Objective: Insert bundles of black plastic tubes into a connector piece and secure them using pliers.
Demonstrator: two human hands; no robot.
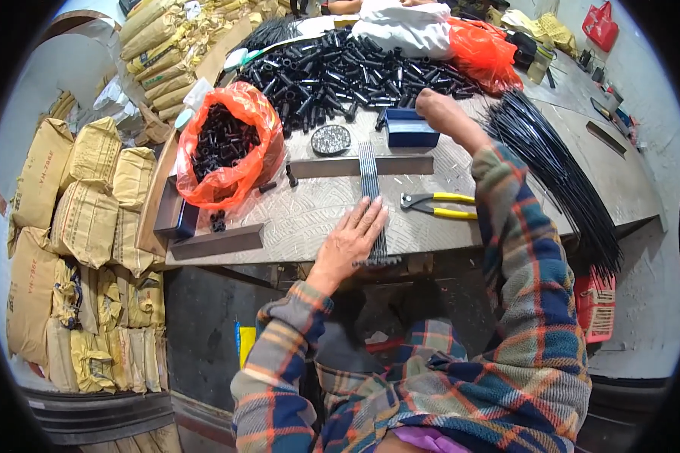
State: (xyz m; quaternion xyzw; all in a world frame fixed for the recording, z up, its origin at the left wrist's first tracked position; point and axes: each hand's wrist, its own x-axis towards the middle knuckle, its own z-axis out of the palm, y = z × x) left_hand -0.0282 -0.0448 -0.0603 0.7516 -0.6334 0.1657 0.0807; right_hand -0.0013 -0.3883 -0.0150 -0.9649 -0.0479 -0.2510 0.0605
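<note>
My left hand (355, 234) lies flat with its fingers stretched out over a row of thin rods (368, 167). The rods run side by side across a metal angle bar (410, 164), and their near ends stick out past the table's front edge. Beside the upper right edge of a dark blue box (410, 131), my right hand (444, 115) is closed; whatever its fingers may hold is hidden. Pincers (452, 212) with yellow handles rest to the right of the rods. A round dish (331, 140) of small metal pieces sits left of the box.
Black tubular parts (340, 75) form a large heap at the back. An orange-red plastic bag (268, 143) of black pieces stands left. Long black rods (551, 174) hang over the table's right side. Another angle bar (219, 243) lies front left. Sacks (87, 219) are stacked beyond.
</note>
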